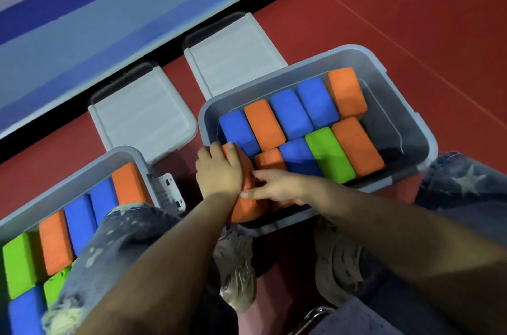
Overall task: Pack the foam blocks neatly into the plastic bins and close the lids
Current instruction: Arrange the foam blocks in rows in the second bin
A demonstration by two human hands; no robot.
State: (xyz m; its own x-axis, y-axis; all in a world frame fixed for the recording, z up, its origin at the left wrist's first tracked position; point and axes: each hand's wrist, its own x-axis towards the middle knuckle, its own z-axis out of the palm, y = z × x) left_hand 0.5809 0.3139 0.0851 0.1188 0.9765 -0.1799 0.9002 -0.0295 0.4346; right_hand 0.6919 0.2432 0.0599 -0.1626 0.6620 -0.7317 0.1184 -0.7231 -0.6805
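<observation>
Left bin point(82, 170): left of the right bin, lid off, foam blocks stood on edge in rows, so more fit; a knee hides part.

Two lids point(148, 112): flat on the red floor point(411, 19) behind the right bin, set aside for closing.

Left hand point(219, 170): at the right bin's near-left corner, fingers curled over an orange block point(244, 208), apparently steering it into the last gap.

Right hand point(277, 189): beside it, fingers extended and slightly spread against the same block, likely steadying it.

Right bin point(411, 120): two rows of blue, orange and green blocks; space remains at its right end.
</observation>
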